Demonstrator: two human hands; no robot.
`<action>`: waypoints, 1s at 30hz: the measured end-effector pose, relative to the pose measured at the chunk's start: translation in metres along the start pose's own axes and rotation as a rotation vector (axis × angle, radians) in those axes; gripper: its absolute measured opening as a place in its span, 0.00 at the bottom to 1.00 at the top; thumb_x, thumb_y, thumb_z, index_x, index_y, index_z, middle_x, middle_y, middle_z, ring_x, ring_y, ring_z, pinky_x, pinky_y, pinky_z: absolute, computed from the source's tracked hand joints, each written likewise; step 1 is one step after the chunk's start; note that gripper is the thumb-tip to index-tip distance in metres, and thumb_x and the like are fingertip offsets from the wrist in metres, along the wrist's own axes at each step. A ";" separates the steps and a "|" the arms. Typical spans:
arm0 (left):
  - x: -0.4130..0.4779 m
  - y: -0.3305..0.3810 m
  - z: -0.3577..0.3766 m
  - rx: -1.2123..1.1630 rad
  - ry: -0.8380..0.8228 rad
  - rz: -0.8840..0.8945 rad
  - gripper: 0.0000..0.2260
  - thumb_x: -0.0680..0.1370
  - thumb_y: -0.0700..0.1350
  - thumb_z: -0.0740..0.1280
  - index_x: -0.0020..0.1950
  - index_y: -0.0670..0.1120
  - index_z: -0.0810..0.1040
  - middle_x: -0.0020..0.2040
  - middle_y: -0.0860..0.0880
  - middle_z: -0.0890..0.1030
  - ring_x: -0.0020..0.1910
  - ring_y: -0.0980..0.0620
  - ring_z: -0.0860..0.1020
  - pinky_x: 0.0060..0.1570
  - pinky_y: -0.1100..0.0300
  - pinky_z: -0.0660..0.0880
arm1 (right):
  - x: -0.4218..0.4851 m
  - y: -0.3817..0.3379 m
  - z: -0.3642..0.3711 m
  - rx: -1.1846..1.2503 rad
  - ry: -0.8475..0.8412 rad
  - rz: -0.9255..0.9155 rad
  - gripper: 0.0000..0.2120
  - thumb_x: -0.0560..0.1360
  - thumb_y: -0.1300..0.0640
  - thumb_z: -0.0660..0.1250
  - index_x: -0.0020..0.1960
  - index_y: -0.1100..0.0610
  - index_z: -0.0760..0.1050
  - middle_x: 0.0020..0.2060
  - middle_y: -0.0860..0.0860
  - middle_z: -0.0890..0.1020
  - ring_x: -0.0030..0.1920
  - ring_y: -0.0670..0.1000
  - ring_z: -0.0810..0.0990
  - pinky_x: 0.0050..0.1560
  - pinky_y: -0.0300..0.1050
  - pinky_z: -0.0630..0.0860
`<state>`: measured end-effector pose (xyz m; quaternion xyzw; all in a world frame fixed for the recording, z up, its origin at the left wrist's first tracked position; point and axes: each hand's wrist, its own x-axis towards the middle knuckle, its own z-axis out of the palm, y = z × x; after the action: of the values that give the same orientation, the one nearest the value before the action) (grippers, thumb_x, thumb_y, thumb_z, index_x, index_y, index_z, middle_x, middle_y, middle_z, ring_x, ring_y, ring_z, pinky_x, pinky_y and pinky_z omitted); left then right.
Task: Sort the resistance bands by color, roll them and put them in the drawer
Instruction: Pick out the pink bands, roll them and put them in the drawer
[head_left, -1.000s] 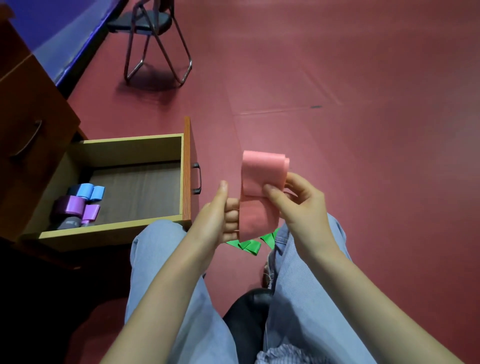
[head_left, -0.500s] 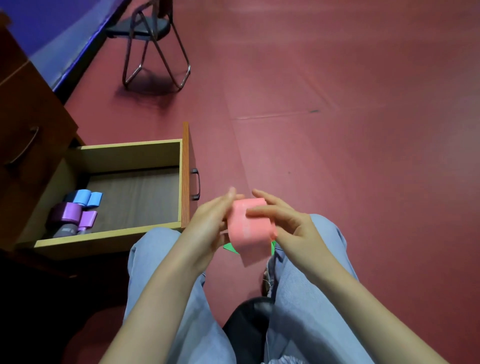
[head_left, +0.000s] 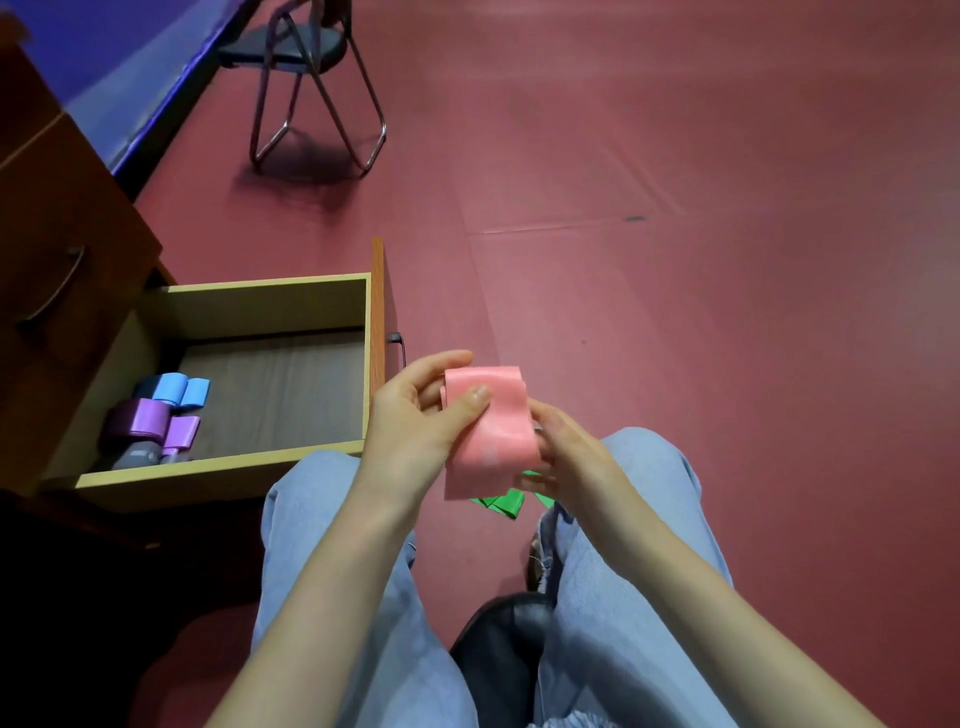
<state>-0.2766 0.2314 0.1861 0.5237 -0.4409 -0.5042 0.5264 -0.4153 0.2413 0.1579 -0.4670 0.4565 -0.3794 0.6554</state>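
Note:
A pink resistance band (head_left: 493, 431), partly rolled, is held between both hands above my knees. My left hand (head_left: 415, 421) pinches its upper left edge with the thumb on the front. My right hand (head_left: 566, 452) grips its right side from behind. Green bands (head_left: 501, 501) lie on the floor below the pink one, mostly hidden. The open wooden drawer (head_left: 270, 296) stands to the left; in its left corner sit rolled blue bands (head_left: 176, 388), purple bands (head_left: 150, 418) and a grey roll (head_left: 136, 457).
A brown cabinet (head_left: 67, 244) holds the drawer at the left. A folding metal chair (head_left: 311, 83) stands far back on the red floor (head_left: 675, 260). My legs in blue jeans (head_left: 332, 545) fill the lower middle, with a dark seat (head_left: 504, 639) between them.
The pink band came down from a raised, hanging position and got folded shorter. Both hands have shifted their grip on it, and the left thumb now presses its front.

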 end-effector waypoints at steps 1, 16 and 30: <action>0.000 -0.001 0.000 0.001 -0.001 0.004 0.13 0.71 0.34 0.68 0.47 0.52 0.76 0.40 0.50 0.80 0.33 0.63 0.77 0.38 0.70 0.75 | 0.000 0.000 0.000 -0.028 -0.008 0.004 0.10 0.73 0.47 0.64 0.53 0.44 0.74 0.46 0.44 0.79 0.43 0.39 0.79 0.42 0.33 0.76; 0.023 -0.016 -0.026 -0.150 -0.069 -0.256 0.11 0.73 0.36 0.65 0.55 0.41 0.76 0.44 0.47 0.81 0.47 0.49 0.78 0.52 0.55 0.76 | 0.034 -0.001 0.015 0.087 -0.075 0.053 0.14 0.75 0.68 0.59 0.54 0.52 0.74 0.43 0.49 0.80 0.42 0.43 0.79 0.45 0.36 0.78; 0.117 -0.054 -0.124 -0.090 0.251 -0.232 0.08 0.72 0.34 0.67 0.46 0.46 0.77 0.42 0.48 0.82 0.40 0.54 0.80 0.45 0.61 0.77 | 0.163 0.007 0.090 0.058 -0.108 0.320 0.07 0.77 0.62 0.58 0.45 0.61 0.75 0.39 0.56 0.78 0.35 0.49 0.79 0.35 0.38 0.81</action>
<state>-0.1452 0.1319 0.1169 0.6059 -0.2853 -0.5115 0.5383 -0.2810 0.1172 0.1243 -0.3888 0.4780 -0.2575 0.7443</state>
